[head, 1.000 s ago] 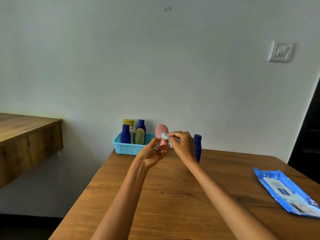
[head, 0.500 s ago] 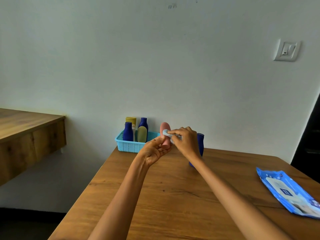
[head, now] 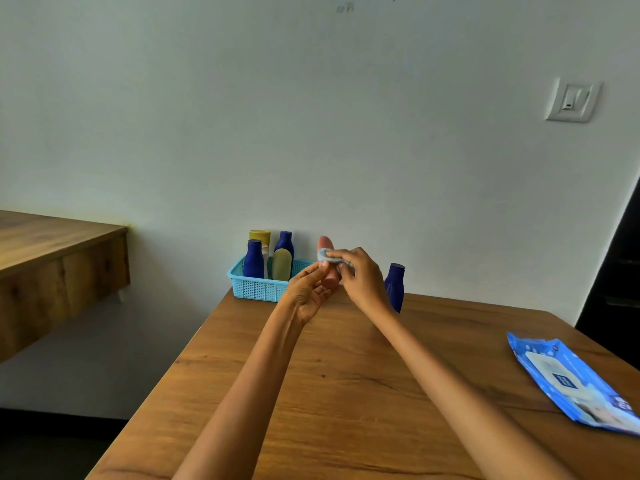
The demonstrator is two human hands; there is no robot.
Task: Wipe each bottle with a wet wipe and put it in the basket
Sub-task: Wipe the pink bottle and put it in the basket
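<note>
Wiping the pink bottle (head: 326,263), held upright in the air above the far end of the bench (head: 346,393), just right of the basket (head: 256,289). Gripping its lower end with the left hand (head: 306,296), fingers curled round it from below. Pressing the wet wipe (head: 327,255) against its upper part with the right hand (head: 362,278), fingers pinching the wad. Judging the step as mid-wipe on this bottle, not yet ready for stowing.

Standing already in the basket: two dark blue bottles, a yellow-capped one and a pale olive one. Waiting behind the right hand on the bench: one more blue bottle (head: 394,285), apparently unwiped.

Calling next, probably, for finishing the rub down to the base, then lowering the pink bottle upright into the free right part of the basket. Lying well apart at the right edge: the wipe packet (head: 571,379).
</note>
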